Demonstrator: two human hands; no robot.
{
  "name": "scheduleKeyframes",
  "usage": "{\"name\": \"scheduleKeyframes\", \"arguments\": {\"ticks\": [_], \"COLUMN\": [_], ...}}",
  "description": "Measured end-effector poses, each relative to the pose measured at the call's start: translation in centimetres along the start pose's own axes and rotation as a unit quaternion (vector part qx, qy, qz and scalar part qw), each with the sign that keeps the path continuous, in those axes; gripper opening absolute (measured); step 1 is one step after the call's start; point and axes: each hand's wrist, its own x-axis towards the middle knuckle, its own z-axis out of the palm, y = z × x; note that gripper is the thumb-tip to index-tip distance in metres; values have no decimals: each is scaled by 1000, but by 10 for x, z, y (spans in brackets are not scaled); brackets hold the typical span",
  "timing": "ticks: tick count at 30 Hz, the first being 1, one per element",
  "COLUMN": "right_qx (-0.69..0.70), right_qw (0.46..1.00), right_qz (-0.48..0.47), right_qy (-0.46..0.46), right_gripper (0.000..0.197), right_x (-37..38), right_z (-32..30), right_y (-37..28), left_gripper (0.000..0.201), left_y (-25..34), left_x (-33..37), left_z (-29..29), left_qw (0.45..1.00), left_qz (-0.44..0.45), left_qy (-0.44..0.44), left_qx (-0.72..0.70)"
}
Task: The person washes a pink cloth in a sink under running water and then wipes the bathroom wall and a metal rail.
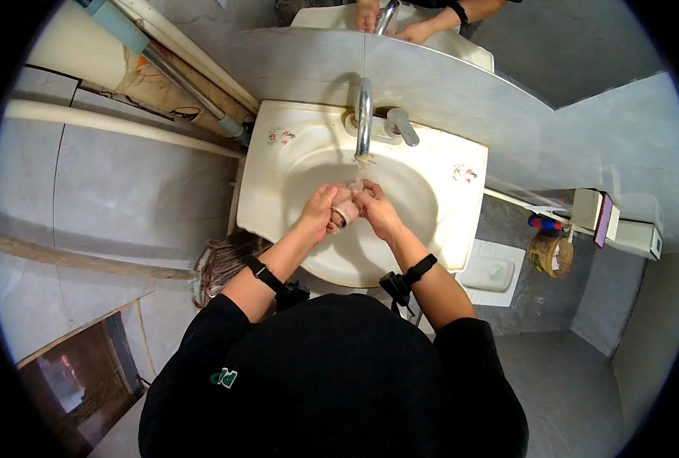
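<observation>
Both hands are over the white sink [461,206], just below the chrome faucet [364,118]. A thin stream of water [360,169] falls from the spout onto what I hold. My left hand [319,211] is closed around a small pinkish-beige cloth [345,204] with a dark patch at its lower edge. Opposite it, my right hand [379,211] pinches the cloth's other side, its fingers bent under the running water. The cloth is bunched up, and its full shape is partly hidden by my fingers. Beside the spout sits the faucet's lever handle [402,127].
A mop [221,267] with a wooden handle leans left of the sink, near several pipes [118,126]. Along the back wall runs a mirror [439,42]. To the right, a squat toilet [493,273] lies in the floor, with a wastebasket [551,256] farther right.
</observation>
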Motion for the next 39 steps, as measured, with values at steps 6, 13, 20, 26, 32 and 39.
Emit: {"name": "scheduleKeyframes", "arguments": {"ticks": [6, 13, 20, 26, 32, 39], "right_qx": [-194, -486, -462, -499, 186, -160], "right_qw": [967, 816, 810, 822, 976, 967], "right_qz": [-154, -300, -342, -222, 117, -196], "right_qy": [61, 94, 116, 164, -12, 33], "right_gripper": [17, 19, 19, 28, 33, 21], "right_x": [17, 5, -26, 13, 5, 16], "right_z": [24, 37, 73, -8, -10, 16], "right_y": [-2, 4, -11, -9, -3, 8], "left_gripper": [59, 43, 21, 32, 49, 53], "left_y": [-6, -21, -101, -22, -5, -1], "left_x": [-3, 48, 137, 41, 23, 20], "left_z": [13, 18, -62, 28, 11, 9], "left_qw": [989, 942, 906, 969, 944, 989], "left_qz": [-72, 156, 217, -43, -74, -62], "left_qy": [69, -151, -323, -60, -183, -96], "left_qx": [-112, -254, -168, -236, -266, -89]}}
